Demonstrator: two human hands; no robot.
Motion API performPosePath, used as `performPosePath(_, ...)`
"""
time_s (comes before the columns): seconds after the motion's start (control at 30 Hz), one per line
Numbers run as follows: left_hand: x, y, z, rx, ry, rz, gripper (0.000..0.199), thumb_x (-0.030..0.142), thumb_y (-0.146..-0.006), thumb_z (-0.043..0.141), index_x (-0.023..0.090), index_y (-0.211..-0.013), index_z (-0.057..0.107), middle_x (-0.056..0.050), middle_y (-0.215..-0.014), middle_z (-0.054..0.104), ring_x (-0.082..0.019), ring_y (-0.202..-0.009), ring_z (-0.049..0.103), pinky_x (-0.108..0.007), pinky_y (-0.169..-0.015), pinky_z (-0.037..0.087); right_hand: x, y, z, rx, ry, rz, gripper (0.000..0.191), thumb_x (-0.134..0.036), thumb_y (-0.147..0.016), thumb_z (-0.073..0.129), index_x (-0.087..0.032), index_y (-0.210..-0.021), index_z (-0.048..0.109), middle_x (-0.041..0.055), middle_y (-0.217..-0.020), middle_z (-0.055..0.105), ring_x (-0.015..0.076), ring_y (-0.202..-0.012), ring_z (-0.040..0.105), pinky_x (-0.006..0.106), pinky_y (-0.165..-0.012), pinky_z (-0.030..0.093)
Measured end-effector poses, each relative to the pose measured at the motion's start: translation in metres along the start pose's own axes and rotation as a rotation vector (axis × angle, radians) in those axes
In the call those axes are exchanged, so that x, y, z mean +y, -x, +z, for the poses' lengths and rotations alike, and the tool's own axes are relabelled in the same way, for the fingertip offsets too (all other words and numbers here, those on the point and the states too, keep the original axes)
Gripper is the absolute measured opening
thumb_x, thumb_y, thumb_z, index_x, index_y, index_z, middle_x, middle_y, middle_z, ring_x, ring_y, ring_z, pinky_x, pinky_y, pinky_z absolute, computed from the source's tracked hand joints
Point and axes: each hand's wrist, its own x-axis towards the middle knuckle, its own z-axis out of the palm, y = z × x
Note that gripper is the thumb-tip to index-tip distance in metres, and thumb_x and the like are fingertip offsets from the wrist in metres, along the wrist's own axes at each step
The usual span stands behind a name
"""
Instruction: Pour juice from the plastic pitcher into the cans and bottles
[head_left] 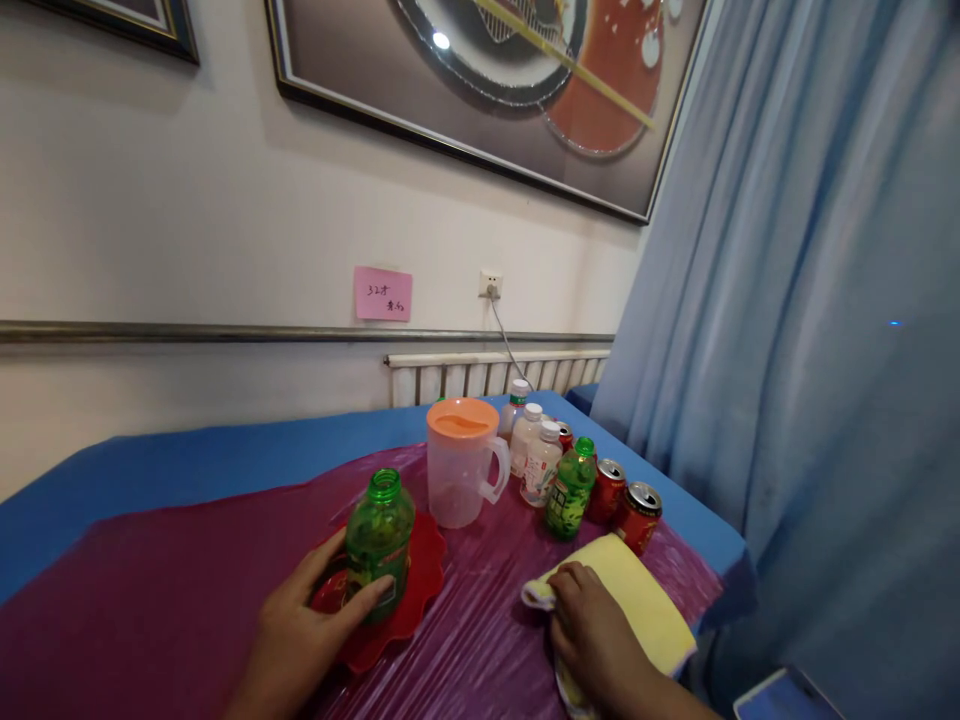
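Observation:
My left hand is closed around a green plastic bottle, thumb in front. The bottle is upright and uncapped, on or just above a red scalloped plate; contact between them is hidden. My right hand has its fingers curled on the near-left part of a folded yellow cloth, which lies on the purple plastic sheet. Between and beyond the hands stands a clear pitcher with an orange lid. Another green bottle, also uncapped, stands behind the cloth.
Right of the pitcher stand several clear bottles with white caps and red cans. A blue cloth covers the table under the purple sheet. A blue curtain hangs at right; a phone-like device shows at the lower right.

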Motion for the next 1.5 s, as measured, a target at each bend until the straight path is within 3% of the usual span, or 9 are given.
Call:
performPosePath(0.2,-0.001,-0.003,0.000,0.010,-0.015,0.029,0.067,0.060,-0.058,0.077,0.023,-0.113,0.070,-0.007,-0.113,0.078,-0.032,-0.097,0.076,-0.043,-0.093,0.060,-0.022,-0.010,-0.031,0.235,-0.098,-0.045,0.012,-0.013,-0.085,0.049,-0.023,-0.087,0.056,0.0020,-0.083,0.062,0.0189,-0.074,0.058,0.030,-0.068,0.045)
performPosePath(0.37,-0.003,-0.004,-0.001,-0.012,-0.043,0.074,0.066,0.060,-0.060,0.077,0.022,-0.113,0.070,-0.008,-0.111,0.078,-0.032,-0.095,0.076,-0.042,-0.091,0.061,-0.054,-0.008,0.013,0.056,-0.176,-0.162,0.020,-0.010,-0.078,0.059,-0.021,-0.094,0.061,0.0033,-0.090,0.064,0.0185,-0.083,0.062,0.029,-0.076,0.049)
performPosePath(0.5,-0.006,0.000,-0.001,-0.069,-0.069,0.136,0.066,0.060,-0.063,0.079,0.024,-0.117,0.069,-0.007,-0.114,0.078,-0.031,-0.098,0.075,-0.042,-0.095,0.059,-0.063,-0.010,0.037,0.004,-0.223,-0.167,0.051,-0.024,-0.068,0.081,-0.021,-0.116,0.063,0.0111,-0.118,0.066,0.0284,-0.110,0.062,0.039,-0.096,0.051)
performPosePath(0.63,0.001,0.004,-0.001,-0.143,-0.023,0.218,0.067,0.060,-0.061,0.081,0.028,-0.118,0.069,-0.004,-0.111,0.079,-0.029,-0.095,0.077,-0.036,-0.091,0.061,-0.082,-0.032,0.031,0.050,-0.387,-0.226,0.076,-0.027,-0.071,0.081,-0.022,-0.140,0.049,0.0134,-0.145,0.053,0.0296,-0.134,0.049,0.045,-0.113,0.041)
performPosePath(0.77,0.006,0.005,-0.003,-0.219,0.007,0.270,0.068,0.056,-0.060,0.085,0.031,-0.121,0.068,-0.003,-0.114,0.079,-0.028,-0.096,0.077,-0.034,-0.090,0.061,-0.113,-0.061,0.024,-0.041,-0.588,-0.146,0.097,-0.029,-0.067,0.085,-0.017,-0.151,0.037,0.0162,-0.148,0.051,0.0317,-0.136,0.048,0.049,-0.114,0.040)
performPosePath(0.97,-0.004,0.006,-0.003,-0.160,0.077,0.270,0.066,0.057,-0.063,0.084,0.028,-0.121,0.068,-0.005,-0.113,0.079,-0.028,-0.096,0.077,-0.034,-0.093,0.060,-0.134,-0.086,0.017,-0.135,-0.883,-0.364,0.079,-0.028,-0.071,0.083,-0.025,-0.142,0.050,0.0061,-0.135,0.063,0.0252,-0.123,0.060,0.040,-0.108,0.046)
performPosePath(1.13,-0.002,0.010,-0.002,-0.182,0.135,0.273,0.066,0.056,-0.063,0.084,0.029,-0.121,0.068,-0.004,-0.114,0.078,-0.029,-0.101,0.075,-0.033,-0.091,0.061,-0.140,-0.091,0.014,-0.087,-0.847,-0.338,0.069,-0.034,-0.060,0.090,-0.023,-0.123,0.063,0.0055,-0.120,0.071,0.0254,-0.108,0.066,0.038,-0.098,0.051)
performPosePath(1.3,-0.002,0.013,-0.002,-0.252,0.132,0.264,0.073,0.051,-0.068,0.082,0.032,-0.134,0.059,-0.005,-0.130,0.071,-0.028,-0.110,0.072,-0.034,-0.094,0.059,-0.115,-0.069,-0.007,0.060,-0.893,-0.224,0.055,-0.033,-0.071,0.082,-0.021,-0.121,0.060,0.0046,-0.112,0.073,0.0220,-0.097,0.069,0.032,-0.085,0.057)
performPosePath(1.5,-0.003,0.010,-0.002,-0.153,0.088,0.286,0.049,0.046,-0.078,0.074,0.032,-0.124,0.064,-0.002,-0.116,0.077,-0.023,-0.098,0.076,-0.031,-0.093,0.060,-0.009,-0.035,-0.060,0.358,-0.555,0.139,0.044,-0.038,-0.079,0.073,-0.020,-0.117,0.057,0.0083,-0.109,0.073,0.0252,-0.095,0.071,0.035,-0.084,0.056)
